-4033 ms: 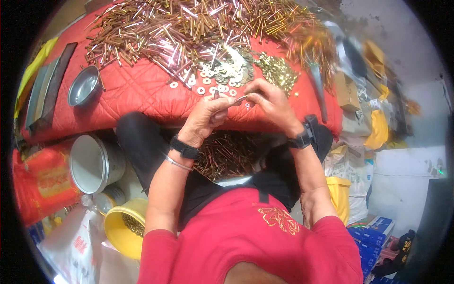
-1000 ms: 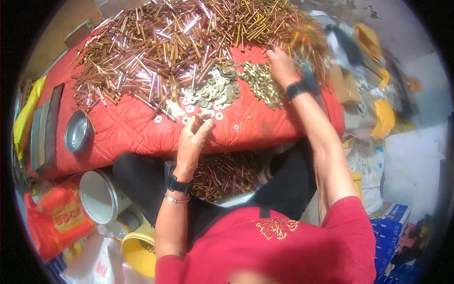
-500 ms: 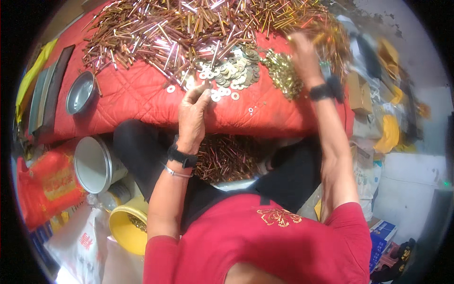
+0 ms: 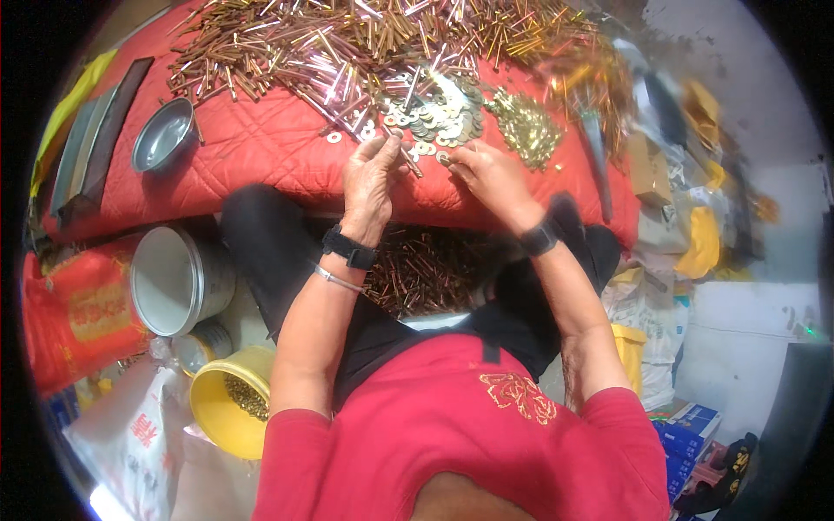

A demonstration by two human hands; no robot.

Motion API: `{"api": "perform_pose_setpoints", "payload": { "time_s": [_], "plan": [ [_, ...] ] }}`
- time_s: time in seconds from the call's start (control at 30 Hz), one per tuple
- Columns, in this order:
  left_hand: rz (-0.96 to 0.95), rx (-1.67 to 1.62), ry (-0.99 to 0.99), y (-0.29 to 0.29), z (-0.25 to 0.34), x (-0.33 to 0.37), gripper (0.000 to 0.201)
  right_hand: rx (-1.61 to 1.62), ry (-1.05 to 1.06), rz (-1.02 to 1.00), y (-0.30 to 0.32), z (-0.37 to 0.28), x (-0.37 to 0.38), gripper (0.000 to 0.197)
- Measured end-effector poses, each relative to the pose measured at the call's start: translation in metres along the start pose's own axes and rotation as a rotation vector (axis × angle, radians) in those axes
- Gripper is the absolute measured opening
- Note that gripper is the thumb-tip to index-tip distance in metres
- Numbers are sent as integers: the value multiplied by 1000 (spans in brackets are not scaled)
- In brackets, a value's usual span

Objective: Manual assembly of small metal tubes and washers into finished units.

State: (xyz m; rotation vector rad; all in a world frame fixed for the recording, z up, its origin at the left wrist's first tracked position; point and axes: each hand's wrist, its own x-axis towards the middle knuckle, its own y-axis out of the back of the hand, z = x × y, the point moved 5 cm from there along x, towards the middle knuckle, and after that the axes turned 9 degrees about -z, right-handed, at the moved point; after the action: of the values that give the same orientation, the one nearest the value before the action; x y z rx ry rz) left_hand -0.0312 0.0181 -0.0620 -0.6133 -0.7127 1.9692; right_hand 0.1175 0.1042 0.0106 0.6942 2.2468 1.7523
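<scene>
Gold characters mark a shiny red plastic sack, L.; red character on a translucent white plastic bag, near L.; white-printed blue cardboard boxes, near R., too sm. to read.

Pale wall at right; red quilted cover, sunlit patches.

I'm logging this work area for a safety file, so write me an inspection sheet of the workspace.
Surface: red quilted cover, its far part buried under parts.
Job's things: heaped rods, loose washers, pile of small brass-coloured pieces.
Clutter: metal bowl on the cover's left; pale bucket and yellow bucket below, at left.
Hands: left hand holds a slim rod; right hand pinches, apparently on something small, too tiny to identify.
Cables: nothing seen.
Surroundings: cardboard box at right; blue boxes at lower right.
</scene>
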Motion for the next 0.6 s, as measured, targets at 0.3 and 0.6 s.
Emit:
{"api": "perform_pose_setpoints", "payload": {
  "time_s": [0.3,0.6],
  "plan": [
    [0,-8,35,1,-1,-1,16,-53,-42,-27,6,5,12,17],
    [-36,-68,7,3,-2,2,19,-155,101,-286,-11,8,32,17]
  ]
}}
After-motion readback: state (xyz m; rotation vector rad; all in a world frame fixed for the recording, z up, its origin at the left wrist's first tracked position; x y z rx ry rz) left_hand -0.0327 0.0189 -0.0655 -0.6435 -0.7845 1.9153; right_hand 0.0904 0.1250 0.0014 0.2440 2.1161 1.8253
